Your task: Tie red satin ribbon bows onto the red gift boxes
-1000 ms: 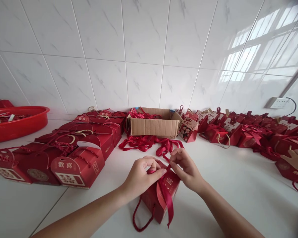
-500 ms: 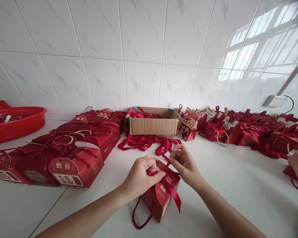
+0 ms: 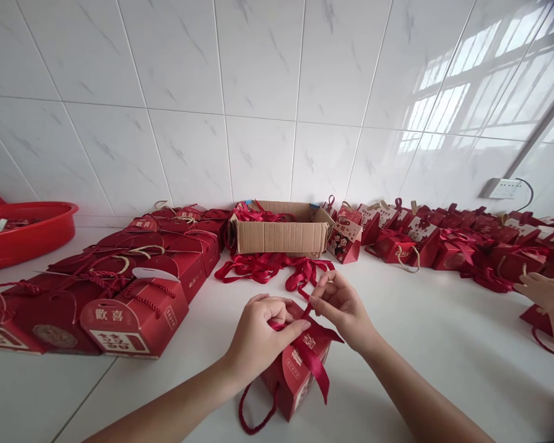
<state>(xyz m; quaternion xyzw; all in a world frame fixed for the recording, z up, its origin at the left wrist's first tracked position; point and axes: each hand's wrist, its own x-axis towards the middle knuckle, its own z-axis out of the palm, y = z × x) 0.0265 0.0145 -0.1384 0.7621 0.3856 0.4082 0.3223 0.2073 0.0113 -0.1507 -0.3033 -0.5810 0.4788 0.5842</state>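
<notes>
A small red gift box (image 3: 295,366) with a twisted cord handle (image 3: 245,413) sits on the white surface in front of me. On its top my left hand (image 3: 263,329) pinches a shiny red ribbon (image 3: 314,366), thumb pressed toward the fingers. One ribbon end hangs over the box's right side. My right hand (image 3: 339,307), just behind and to the right, pinches another stretch of ribbon between thumb and fingertips. The fingers partly hide where the ribbon crosses.
Rows of red boxes (image 3: 133,320) stand left, beside a red basin (image 3: 50,231). A cardboard box (image 3: 281,239) of ribbons is by the wall, loose ribbon (image 3: 253,268) before it. More boxes (image 3: 452,251) and another person's hand (image 3: 547,290) are at right.
The view has shifted slightly. Both hands keep their pinch on the ribbon, and a pointed ribbon end now shows at the box's right edge. The other person's hand shows more at the right.
</notes>
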